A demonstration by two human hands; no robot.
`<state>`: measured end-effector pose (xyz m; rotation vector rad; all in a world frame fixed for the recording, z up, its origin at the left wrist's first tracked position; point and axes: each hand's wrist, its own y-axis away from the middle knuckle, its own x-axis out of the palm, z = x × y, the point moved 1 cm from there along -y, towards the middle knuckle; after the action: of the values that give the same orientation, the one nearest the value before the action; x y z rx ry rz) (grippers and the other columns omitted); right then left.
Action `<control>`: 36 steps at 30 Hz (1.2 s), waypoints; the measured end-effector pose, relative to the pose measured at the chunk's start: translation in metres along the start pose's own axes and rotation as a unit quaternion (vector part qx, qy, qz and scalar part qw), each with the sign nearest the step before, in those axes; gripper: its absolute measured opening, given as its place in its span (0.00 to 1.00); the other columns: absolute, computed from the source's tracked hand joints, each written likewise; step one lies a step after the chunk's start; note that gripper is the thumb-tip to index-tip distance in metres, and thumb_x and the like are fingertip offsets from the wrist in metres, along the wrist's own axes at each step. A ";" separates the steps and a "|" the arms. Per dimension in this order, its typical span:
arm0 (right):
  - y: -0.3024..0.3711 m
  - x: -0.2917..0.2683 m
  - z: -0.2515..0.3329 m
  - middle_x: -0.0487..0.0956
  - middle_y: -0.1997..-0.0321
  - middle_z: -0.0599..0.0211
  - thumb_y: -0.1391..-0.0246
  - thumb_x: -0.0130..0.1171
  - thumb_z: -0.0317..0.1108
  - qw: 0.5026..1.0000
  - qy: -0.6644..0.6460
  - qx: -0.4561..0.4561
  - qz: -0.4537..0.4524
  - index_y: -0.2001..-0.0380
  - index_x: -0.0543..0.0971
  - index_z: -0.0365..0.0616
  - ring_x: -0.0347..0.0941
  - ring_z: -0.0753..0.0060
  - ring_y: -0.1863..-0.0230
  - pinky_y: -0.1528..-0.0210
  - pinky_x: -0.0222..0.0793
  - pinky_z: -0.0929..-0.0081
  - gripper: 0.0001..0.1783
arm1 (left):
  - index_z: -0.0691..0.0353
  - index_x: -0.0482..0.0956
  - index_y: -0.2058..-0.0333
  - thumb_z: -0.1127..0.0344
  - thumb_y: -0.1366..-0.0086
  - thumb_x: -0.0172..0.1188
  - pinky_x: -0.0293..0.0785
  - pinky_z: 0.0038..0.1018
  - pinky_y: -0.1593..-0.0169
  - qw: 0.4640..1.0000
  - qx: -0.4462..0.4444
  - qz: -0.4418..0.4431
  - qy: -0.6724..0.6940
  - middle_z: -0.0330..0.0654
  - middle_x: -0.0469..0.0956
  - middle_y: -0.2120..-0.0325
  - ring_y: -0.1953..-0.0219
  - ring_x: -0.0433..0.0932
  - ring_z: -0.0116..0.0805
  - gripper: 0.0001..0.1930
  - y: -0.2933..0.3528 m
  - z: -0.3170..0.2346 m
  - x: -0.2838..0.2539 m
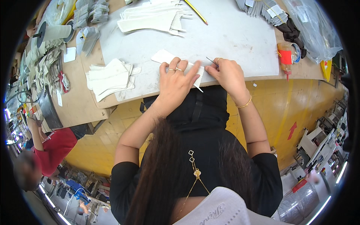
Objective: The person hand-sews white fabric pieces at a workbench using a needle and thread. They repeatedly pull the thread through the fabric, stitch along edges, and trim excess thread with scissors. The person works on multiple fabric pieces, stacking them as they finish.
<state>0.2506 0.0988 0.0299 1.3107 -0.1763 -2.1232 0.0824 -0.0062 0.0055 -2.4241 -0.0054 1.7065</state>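
Note:
At the near edge of the table, my left hand pins a white fabric piece with bent fingers. One end of the piece shows beyond the hand; a narrow strip sticks out below the fingertips. Just right of it, my right hand is closed around a slim dark pointed tool, whose kind I cannot make out. Its tip points up and left, away from the fabric. To the left lies a loose pile of similar white pieces, and a larger stack of white pieces sits at the far side.
A yellow-and-black pencil lies on the pale sheet. At right are a red-banded bottle, a tape roll and a clear plastic bag. A thread spool and grey bundles crowd the left. Another person in red works there.

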 end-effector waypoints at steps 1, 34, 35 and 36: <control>0.001 -0.001 0.002 0.83 0.75 0.54 0.44 0.67 0.45 1.000 0.018 -0.004 -0.018 0.71 0.83 0.38 0.81 0.50 0.71 0.66 0.75 0.58 0.18 | 0.49 0.80 0.44 0.59 0.38 0.68 0.62 0.44 0.44 1.000 0.010 -0.012 -0.013 0.42 0.74 0.50 0.44 0.69 0.42 0.22 -0.002 -0.001 0.000; 0.063 0.011 0.041 0.84 0.63 0.46 0.44 0.65 0.28 0.990 -0.019 -0.063 -0.125 0.51 0.82 0.31 0.81 0.46 0.66 0.58 0.77 0.57 0.18 | 0.63 0.86 0.67 0.70 0.39 0.66 0.75 0.40 0.63 0.989 -0.024 0.013 0.147 0.44 0.78 0.71 0.69 0.79 0.48 0.04 -0.012 -0.012 -0.046; 0.062 0.012 0.040 0.84 0.64 0.45 0.44 0.65 0.28 0.989 -0.025 -0.066 -0.133 0.51 0.82 0.31 0.81 0.45 0.67 0.59 0.77 0.57 0.18 | 0.63 0.86 0.67 0.70 0.39 0.66 0.75 0.40 0.63 0.989 -0.025 0.013 0.148 0.44 0.78 0.71 0.69 0.79 0.48 0.04 -0.011 -0.012 -0.046; 0.062 0.012 0.040 0.84 0.64 0.45 0.44 0.64 0.28 0.988 -0.025 -0.071 -0.137 0.51 0.82 0.31 0.81 0.45 0.67 0.59 0.77 0.57 0.17 | 0.63 0.86 0.67 0.70 0.39 0.66 0.75 0.39 0.63 0.988 -0.025 0.009 0.151 0.44 0.78 0.71 0.69 0.79 0.48 0.04 -0.011 -0.012 -0.046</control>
<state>0.2403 0.0348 0.0669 1.2566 0.1407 -2.3515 0.0786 -0.0022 0.0536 -2.7018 0.0140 1.3440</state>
